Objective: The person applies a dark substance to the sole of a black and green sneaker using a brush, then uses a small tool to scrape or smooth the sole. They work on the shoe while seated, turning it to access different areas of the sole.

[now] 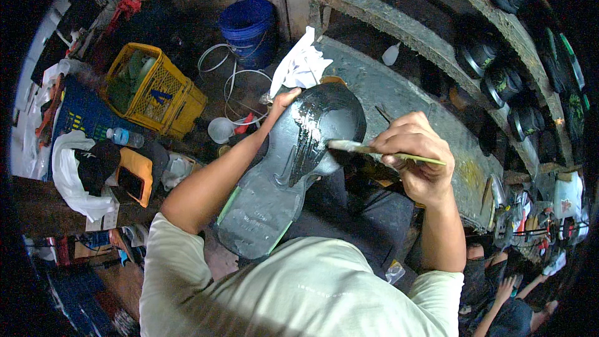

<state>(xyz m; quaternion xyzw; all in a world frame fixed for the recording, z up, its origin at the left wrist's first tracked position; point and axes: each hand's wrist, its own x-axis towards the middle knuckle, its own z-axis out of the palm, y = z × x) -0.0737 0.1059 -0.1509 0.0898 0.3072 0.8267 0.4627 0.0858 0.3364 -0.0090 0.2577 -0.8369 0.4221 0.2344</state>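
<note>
Right fingers (405,142) pinch one brush (355,146); left hand (284,98) (fingers hidden, grip unclear) touches one black piece (281,163).

Yellow crate (163,98): 1 lg dk-blue letter on side panel. Dark hourglass-shaped pc (284,161): pale handwritten chars on lower grey end, approx 2 lines, faint. Lt-col shirt (306,309): sm line of print, too tiny to read. White item (568,192) nr R edge: reddish mark, unclear.
</note>
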